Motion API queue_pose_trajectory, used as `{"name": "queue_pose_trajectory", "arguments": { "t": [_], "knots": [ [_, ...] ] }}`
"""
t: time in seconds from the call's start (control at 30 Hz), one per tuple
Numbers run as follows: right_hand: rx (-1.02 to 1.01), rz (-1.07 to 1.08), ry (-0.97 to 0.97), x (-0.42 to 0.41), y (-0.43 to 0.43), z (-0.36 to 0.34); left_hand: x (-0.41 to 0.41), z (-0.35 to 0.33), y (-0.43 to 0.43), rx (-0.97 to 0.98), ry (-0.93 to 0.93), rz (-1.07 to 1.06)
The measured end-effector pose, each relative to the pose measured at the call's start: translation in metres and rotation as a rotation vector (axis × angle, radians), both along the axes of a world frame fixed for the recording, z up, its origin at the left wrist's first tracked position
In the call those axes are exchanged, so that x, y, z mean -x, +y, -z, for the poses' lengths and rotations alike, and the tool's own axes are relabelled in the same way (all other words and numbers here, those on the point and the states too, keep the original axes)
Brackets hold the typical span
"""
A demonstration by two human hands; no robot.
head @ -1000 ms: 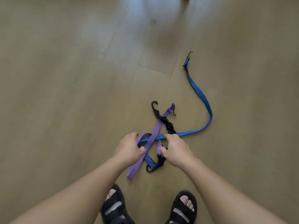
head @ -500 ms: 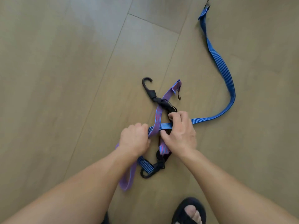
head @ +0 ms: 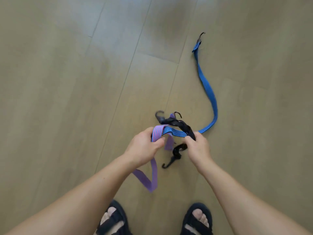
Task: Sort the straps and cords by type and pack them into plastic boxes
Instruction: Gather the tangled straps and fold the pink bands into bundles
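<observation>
Left hand (head: pixel 144 147) grips purple strap (head: pixel 153 175) and blue strap (head: pixel 207 89); right hand (head: pixel 198 147) clenches around black cord (head: pixel 179 125), blue strap passing through.

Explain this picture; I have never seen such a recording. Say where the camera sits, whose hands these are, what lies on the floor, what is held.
No machine here: a person works with bare hands. The one picture comes from a camera worn on the head, looking down past the arms to the sandals and the wooden floor. Three things are tangled: a purple strap, a blue strap and a black cord with hooks. The left hand grips the purple strap; the right hand grips the black cord. The blue strap runs between the hands, then trails away across the floor. No box is in view.
</observation>
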State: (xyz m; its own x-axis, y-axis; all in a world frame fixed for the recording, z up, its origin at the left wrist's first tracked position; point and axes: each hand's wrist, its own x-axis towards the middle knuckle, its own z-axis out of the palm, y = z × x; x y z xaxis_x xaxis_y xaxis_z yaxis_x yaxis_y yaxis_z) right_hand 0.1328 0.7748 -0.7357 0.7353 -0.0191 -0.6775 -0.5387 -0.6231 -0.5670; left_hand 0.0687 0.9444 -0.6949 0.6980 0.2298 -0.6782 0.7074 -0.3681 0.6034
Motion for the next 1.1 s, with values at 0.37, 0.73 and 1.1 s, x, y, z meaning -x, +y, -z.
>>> {"name": "queue_pose_trajectory", "arguments": {
  "t": [0.37,0.73,1.1],
  "knots": [
    [-0.609,0.39,-0.17,-0.04,-0.031,-0.348,-0.072,-0.349,-0.028,0.384,-0.22,-0.029],
    [-0.875,0.023,-0.182,-0.042,-0.075,-0.633,-0.099,-0.636,-0.068,0.505,-0.379,-0.094],
    [-0.626,0.037,-0.391,-0.024,-0.145,-0.759,-0.085,-0.771,-0.074,0.632,-0.437,-0.177]
  ]
}}
